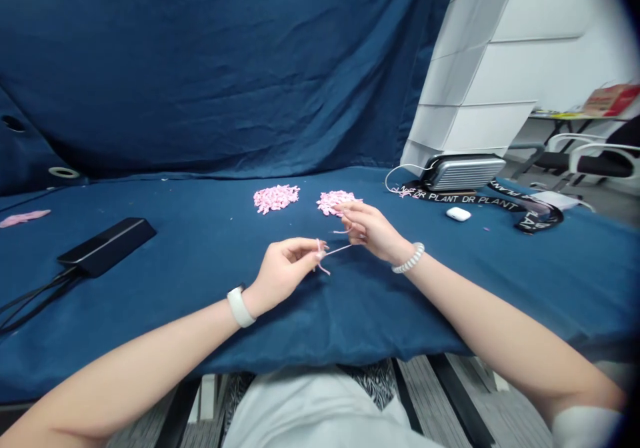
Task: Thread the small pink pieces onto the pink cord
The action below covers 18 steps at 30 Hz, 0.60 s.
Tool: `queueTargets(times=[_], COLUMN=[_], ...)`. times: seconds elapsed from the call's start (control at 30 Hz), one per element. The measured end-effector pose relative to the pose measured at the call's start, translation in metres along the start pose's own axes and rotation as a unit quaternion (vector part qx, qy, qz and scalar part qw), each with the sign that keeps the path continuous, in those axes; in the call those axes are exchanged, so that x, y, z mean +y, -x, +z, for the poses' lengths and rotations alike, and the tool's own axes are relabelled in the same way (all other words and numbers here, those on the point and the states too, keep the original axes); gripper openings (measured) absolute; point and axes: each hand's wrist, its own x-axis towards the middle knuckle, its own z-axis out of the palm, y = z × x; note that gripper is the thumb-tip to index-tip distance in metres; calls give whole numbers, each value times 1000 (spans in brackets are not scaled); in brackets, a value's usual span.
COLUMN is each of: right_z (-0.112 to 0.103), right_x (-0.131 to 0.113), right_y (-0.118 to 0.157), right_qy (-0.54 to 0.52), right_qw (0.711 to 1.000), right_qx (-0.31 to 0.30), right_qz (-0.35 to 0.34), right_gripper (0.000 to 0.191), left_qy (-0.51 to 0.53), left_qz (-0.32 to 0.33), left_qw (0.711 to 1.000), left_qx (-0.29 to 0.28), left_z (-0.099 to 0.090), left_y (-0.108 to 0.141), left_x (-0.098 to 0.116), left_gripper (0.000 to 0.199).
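A thin pink cord (339,251) runs between my two hands, above the blue cloth near the table's front edge. My left hand (289,268) pinches it between thumb and fingers, and a short pink end hangs below the fingertips. The other stretch of cord goes to my right hand (369,231), whose fingers are closed on it, with a loose pink end sticking out to the left. Just behind my right hand lies a pile of small pink pieces (334,201), partly covered by the fingers. A second pink pile (276,198) sits to its left.
On the left are a black box (107,247) with cables and a flat pink piece (25,218). To the right lie a white case (459,214), a black lettered strap (445,197) and a ribbed silver case (466,173). A blue curtain (225,68) hangs behind.
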Motion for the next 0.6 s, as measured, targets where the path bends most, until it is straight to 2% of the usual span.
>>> queueTargets(times=[0.1, 0.2, 0.27, 0.47, 0.6], right_z=[-5, -7, -8, -14, -19], right_x=[-1, 0, 1, 10, 16], right_y=[-3, -3, -3, -7, -13], right_qy=[50, 110, 128, 153, 111], right_qw=[998, 989, 985, 977, 986], right_qx=[-42, -89, -100, -117, -87], right_qz=[20, 45, 53, 94, 93], right_gripper=[33, 35, 35, 45, 49], left_qy=[89, 172, 200, 208, 234], left_qz=[-63, -111, -134, -114, -107], left_qw=[992, 976, 967, 955, 939], left_qx=[57, 76, 88, 178, 227], left_z=[-5, -6, -7, -22, -36], left_y=[-9, -13, -14, -23, -35], left_x=[-9, -9, -4, 7, 1], left_gripper=[27, 28, 29, 28, 16])
